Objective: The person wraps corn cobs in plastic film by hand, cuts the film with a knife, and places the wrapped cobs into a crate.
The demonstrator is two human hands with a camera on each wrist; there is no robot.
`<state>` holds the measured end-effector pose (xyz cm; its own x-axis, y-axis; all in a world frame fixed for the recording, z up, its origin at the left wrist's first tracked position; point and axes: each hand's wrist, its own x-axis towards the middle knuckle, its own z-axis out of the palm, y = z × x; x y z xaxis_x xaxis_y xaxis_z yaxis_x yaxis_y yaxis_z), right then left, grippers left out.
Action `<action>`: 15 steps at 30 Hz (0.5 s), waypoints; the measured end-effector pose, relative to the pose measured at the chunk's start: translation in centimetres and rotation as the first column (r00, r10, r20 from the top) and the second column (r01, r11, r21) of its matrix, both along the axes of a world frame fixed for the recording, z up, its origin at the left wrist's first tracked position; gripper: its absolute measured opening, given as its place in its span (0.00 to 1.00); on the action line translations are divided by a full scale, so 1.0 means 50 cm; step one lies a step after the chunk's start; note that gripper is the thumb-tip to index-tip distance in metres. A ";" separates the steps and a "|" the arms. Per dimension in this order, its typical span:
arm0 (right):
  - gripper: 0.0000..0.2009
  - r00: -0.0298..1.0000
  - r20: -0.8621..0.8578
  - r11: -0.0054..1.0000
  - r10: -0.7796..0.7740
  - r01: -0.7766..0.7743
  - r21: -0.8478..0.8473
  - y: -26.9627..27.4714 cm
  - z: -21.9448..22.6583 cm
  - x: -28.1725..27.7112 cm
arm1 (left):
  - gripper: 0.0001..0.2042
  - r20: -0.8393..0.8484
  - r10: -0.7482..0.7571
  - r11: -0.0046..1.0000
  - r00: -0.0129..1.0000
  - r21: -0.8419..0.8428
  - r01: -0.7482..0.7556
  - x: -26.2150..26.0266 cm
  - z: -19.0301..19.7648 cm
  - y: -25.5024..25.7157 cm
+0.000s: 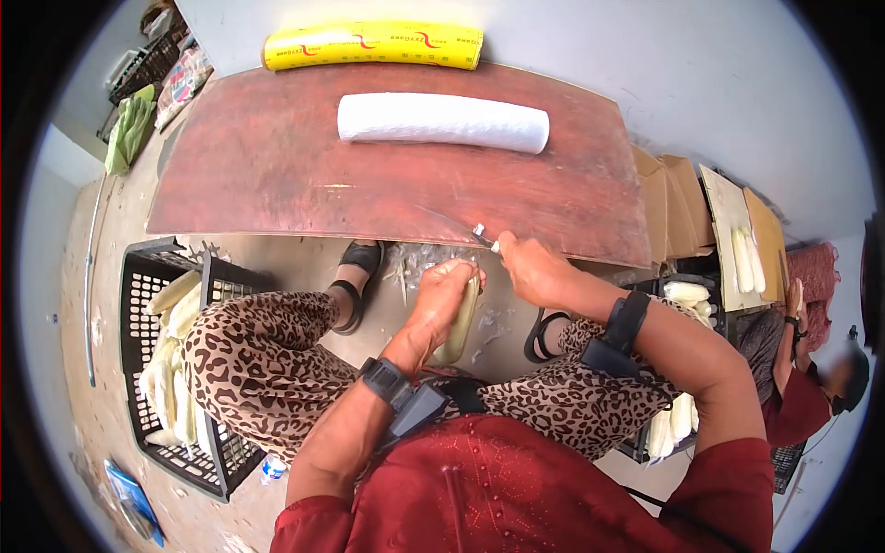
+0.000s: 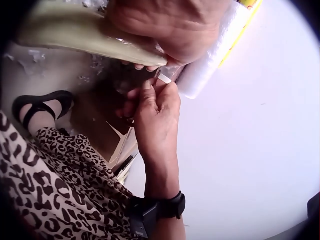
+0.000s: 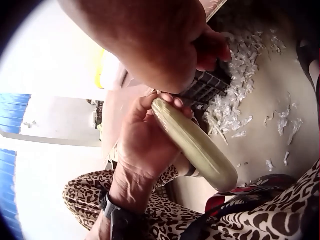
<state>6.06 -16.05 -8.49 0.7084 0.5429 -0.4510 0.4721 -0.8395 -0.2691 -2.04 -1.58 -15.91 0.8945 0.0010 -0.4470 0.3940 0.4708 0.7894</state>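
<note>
My left hand (image 1: 444, 293) grips the upper end of what looks like an ear of corn in its pale green husk (image 1: 460, 324), held over my lap. In the right wrist view the same husk (image 3: 197, 145) is smooth and shiny, with its thick rounded end pointing down. My right hand (image 1: 536, 269) holds a small knife (image 1: 485, 238) at the table's front edge, with a thin blade pointing left. In the left wrist view a white part of the knife (image 2: 164, 78) shows by the fingers, close to the tip of the ear.
A white film roll (image 1: 442, 122) and a yellow-wrapped roll (image 1: 373, 46) lie on the red table (image 1: 277, 166). Black crates (image 1: 175, 369) with pale ears flank my legs. Plastic scraps (image 3: 235, 100) litter the floor. Another person (image 1: 797, 405) sits at the right.
</note>
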 end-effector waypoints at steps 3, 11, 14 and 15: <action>0.07 0.997 0.048 0.973 -0.061 0.049 0.226 -0.030 0.003 0.030 | 0.08 0.040 -0.047 0.999 0.998 -0.019 0.048 -0.003 0.016 0.004; 0.07 0.967 0.236 0.952 -0.094 0.018 0.305 -0.149 -0.025 0.131 | 0.11 0.118 -0.250 0.964 0.961 -0.059 0.258 -0.017 0.053 -0.001; 0.08 0.932 0.323 0.967 -0.164 0.086 0.241 -0.162 -0.031 0.140 | 0.11 0.144 -0.252 0.959 0.957 -0.092 0.266 -0.018 0.052 -0.003; 0.08 0.887 0.426 0.971 -0.177 0.086 0.225 -0.158 -0.023 0.128 | 0.12 0.148 -0.254 0.959 0.956 -0.093 0.269 -0.018 0.056 -0.002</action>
<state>12.48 -23.94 -9.66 0.8795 0.4750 0.0290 0.4689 -0.8545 -0.2235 -2.95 -1.70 -13.10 0.9084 -0.2834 -0.3075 0.4094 0.4528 0.7921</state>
